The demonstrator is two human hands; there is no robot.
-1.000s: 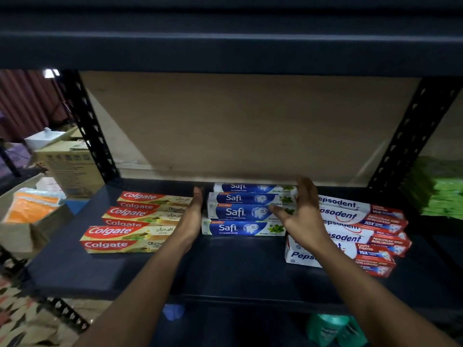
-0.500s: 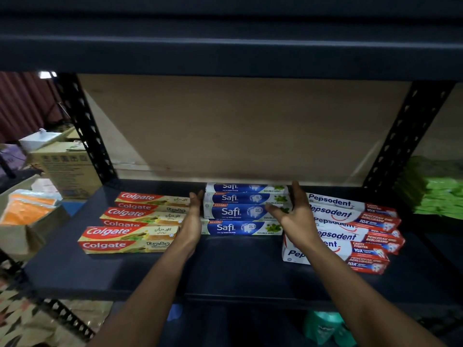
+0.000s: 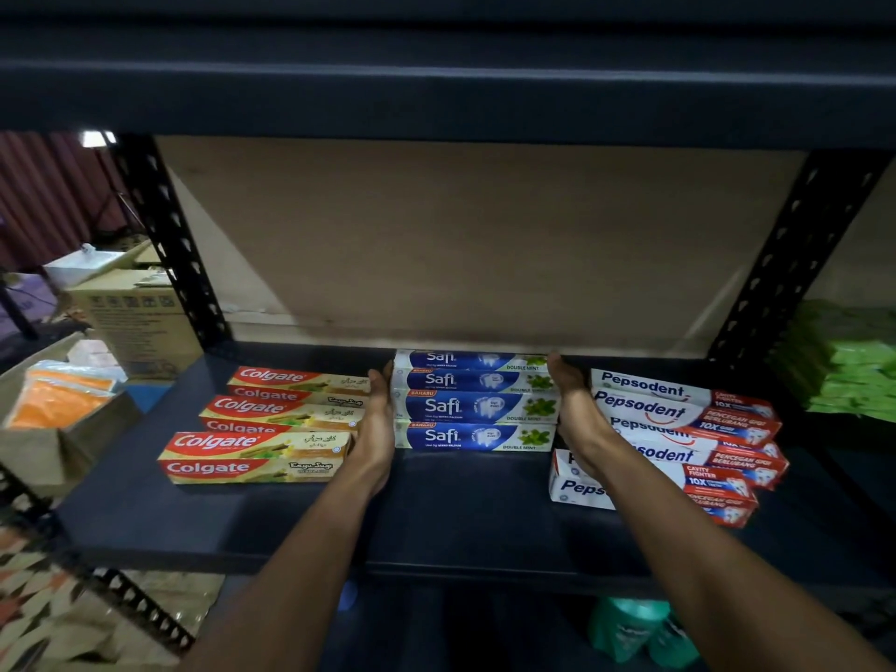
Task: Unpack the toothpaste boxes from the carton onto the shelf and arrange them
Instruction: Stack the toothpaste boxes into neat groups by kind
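Several blue-and-white Safi toothpaste boxes (image 3: 472, 405) lie stacked in the middle of the dark shelf (image 3: 460, 516). My left hand (image 3: 378, 419) presses flat against the stack's left ends with straight fingers. My right hand (image 3: 574, 409) presses flat against its right ends. Three red-and-gold Colgate boxes (image 3: 262, 455) lie in a stepped row on the left. Several white-and-red Pepsodent boxes (image 3: 688, 429) lie overlapped on the right, partly hidden by my right forearm. No carton of toothpaste shows on the shelf.
Black perforated uprights (image 3: 165, 244) frame the bay under a dark upper shelf. Left of the rack stand a brown cardboard box (image 3: 136, 327) and an open carton with orange packets (image 3: 53, 405). Green packs (image 3: 853, 371) sit far right. Teal bottles (image 3: 630, 632) stand below.
My right hand has swung from resting over the Safi stack's front right corner to lying flat against its right ends. The left hand stays on the left ends.
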